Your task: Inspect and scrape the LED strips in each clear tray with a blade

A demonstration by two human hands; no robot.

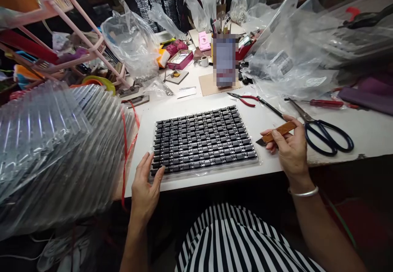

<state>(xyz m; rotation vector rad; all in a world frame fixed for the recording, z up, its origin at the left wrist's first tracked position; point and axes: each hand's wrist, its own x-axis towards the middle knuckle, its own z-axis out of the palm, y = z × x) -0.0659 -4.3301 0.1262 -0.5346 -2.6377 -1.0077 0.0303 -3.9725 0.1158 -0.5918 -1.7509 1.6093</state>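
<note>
A clear plastic tray (211,167) lies flat on the white table, filled with tight rows of small black circuit boards (202,139). At its near left corner rests my left hand (145,182), fingers stretched along the left side and thumb apart at the front edge. My right hand (288,149), with a silver bangle at the wrist, is closed around a knife (279,133) with an orange-brown handle. The knife's dark, slanted tip points left, just beyond the tray's right side.
Large scissors (328,137), red-handled pliers (247,100) and a red screwdriver (328,103) lie on the right. Clear ribbed trays (70,161) are stacked at left, beside a pink rack (89,46). A blurred phone-like object (225,61) stands behind; plastic bags (132,38) crowd the back.
</note>
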